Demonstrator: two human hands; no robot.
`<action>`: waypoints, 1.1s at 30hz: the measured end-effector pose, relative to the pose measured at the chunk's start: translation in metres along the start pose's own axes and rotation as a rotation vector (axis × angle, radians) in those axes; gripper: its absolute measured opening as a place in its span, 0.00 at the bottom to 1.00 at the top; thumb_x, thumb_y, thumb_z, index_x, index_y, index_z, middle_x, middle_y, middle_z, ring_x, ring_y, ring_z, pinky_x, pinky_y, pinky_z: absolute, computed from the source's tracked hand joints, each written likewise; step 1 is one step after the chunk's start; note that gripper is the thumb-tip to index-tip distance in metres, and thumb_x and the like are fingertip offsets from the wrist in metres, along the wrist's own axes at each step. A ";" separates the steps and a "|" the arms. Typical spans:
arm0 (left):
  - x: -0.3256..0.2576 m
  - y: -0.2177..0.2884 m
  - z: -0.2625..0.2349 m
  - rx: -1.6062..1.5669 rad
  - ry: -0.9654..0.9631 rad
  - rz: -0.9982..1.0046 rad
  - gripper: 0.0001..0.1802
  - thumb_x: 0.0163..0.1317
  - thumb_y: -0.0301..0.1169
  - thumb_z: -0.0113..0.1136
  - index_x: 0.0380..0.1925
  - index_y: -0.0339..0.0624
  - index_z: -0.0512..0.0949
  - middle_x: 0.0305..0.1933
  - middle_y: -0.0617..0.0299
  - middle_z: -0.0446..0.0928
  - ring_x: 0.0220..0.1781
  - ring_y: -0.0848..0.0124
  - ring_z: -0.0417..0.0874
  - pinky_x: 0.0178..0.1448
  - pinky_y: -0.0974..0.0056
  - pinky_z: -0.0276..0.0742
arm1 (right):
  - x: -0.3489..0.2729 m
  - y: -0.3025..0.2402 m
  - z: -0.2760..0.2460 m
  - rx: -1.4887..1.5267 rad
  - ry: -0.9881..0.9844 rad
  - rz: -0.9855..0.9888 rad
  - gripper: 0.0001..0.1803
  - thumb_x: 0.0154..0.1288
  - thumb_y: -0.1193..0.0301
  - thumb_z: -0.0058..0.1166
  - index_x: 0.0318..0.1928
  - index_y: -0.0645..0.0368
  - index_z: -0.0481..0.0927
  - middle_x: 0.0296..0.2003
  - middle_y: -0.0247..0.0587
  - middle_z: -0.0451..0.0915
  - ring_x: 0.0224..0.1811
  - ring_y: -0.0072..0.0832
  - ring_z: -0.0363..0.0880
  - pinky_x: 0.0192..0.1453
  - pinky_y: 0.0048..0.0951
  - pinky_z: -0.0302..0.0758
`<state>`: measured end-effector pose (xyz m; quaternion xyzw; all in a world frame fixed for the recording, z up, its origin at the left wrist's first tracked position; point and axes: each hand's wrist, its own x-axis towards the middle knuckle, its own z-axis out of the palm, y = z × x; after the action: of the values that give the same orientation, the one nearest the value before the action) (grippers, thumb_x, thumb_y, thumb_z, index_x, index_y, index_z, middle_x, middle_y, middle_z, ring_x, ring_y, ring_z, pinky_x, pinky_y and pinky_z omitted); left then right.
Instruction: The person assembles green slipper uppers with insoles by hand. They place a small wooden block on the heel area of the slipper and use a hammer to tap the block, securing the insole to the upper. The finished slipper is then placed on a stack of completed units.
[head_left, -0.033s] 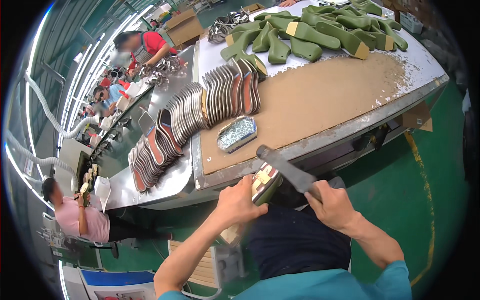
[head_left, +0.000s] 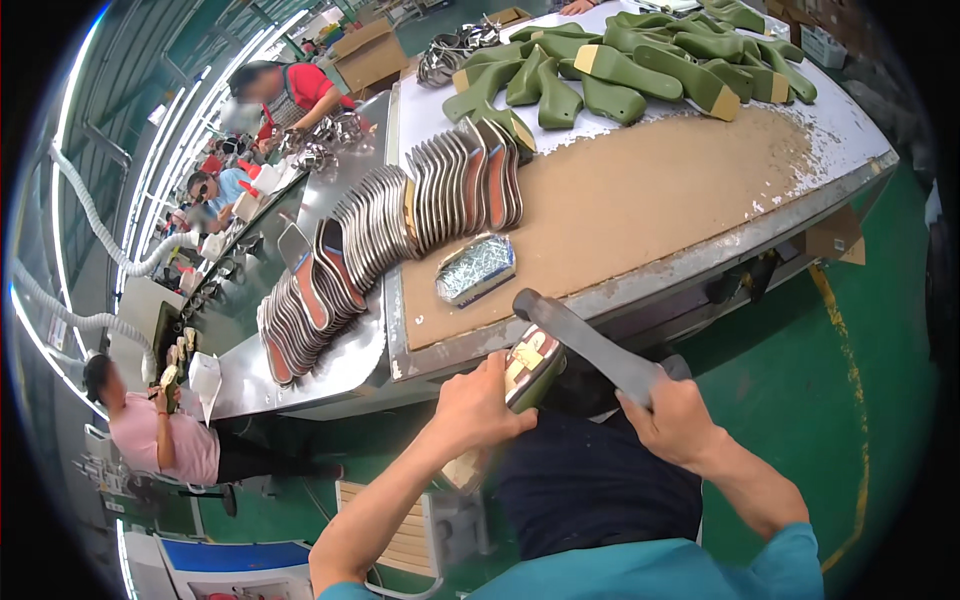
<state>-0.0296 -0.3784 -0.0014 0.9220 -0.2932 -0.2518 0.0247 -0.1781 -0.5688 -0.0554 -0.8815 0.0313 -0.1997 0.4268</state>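
head view: the left hand was closed around a green shoe last, fingers wrapped over its near end, holding it just below the near edge of the bench. an insole lay against the last's upturned bottom. the right hand was clenched around the handle of a grey hammer; the hammer's head was just above the last, and whether it touched could not be told. on the bench, a small tray of metal tacks sat near the front edge, just beyond the hammer. behind it stood a curved row of insoles, upright and overlapping. a pile of green lasts lay at the far end of the bench. other people worked along a line to the left.
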 end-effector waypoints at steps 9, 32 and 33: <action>0.011 -0.004 0.002 -0.080 0.088 0.124 0.47 0.49 0.50 0.66 0.66 0.43 0.58 0.55 0.43 0.75 0.52 0.47 0.79 0.56 0.52 0.74 | 0.019 0.037 -0.003 -0.226 0.137 -0.012 0.13 0.62 0.67 0.58 0.40 0.58 0.70 0.25 0.46 0.80 0.25 0.46 0.80 0.23 0.41 0.75; 0.055 0.011 -0.024 -0.143 -0.135 0.310 0.39 0.46 0.34 0.72 0.60 0.47 0.66 0.49 0.50 0.78 0.50 0.58 0.81 0.56 0.60 0.74 | 0.037 0.099 -0.026 -0.485 0.229 0.147 0.26 0.52 0.80 0.53 0.55 0.58 0.71 0.30 0.44 0.71 0.26 0.37 0.78 0.26 0.36 0.74; 0.054 0.010 -0.018 -0.100 -0.060 0.327 0.39 0.46 0.37 0.73 0.59 0.46 0.67 0.47 0.49 0.79 0.48 0.58 0.82 0.53 0.59 0.75 | 0.036 0.100 -0.025 -0.476 0.223 0.145 0.26 0.53 0.80 0.53 0.55 0.58 0.70 0.29 0.44 0.71 0.26 0.37 0.78 0.27 0.36 0.74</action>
<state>0.0117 -0.4185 -0.0079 0.8516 -0.4270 -0.2863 0.1024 -0.1428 -0.6590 -0.1058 -0.9250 0.1872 -0.2517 0.2145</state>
